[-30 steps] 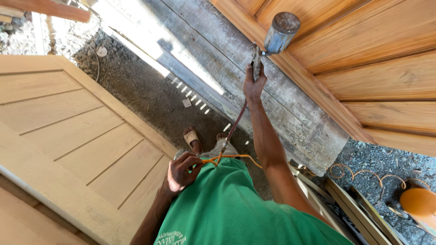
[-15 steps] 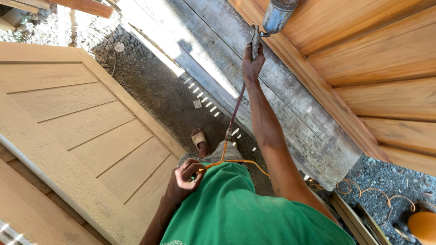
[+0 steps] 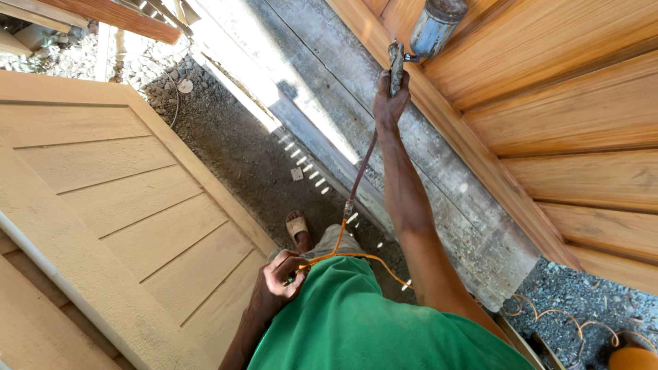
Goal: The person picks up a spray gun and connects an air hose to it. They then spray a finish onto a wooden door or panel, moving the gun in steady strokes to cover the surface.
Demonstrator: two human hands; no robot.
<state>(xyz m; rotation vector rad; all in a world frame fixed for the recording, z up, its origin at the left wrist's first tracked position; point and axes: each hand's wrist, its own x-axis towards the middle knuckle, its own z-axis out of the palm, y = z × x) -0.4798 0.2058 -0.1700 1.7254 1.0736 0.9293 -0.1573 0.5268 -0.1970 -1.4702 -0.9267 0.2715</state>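
Right hand (image 3: 389, 103): gripped spray gun (image 3: 396, 65), top centre, against varnished door (image 3: 576, 123).
Left hand (image 3: 277, 284): closed around orange hose (image 3: 339, 255), lower centre.

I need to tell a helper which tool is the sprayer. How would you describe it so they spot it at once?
Find the glossy orange-brown door at upper right. At its lower left edge, the right hand grips the spray gun. Its grey metal cup and dark hose set it apart from the wood around it.
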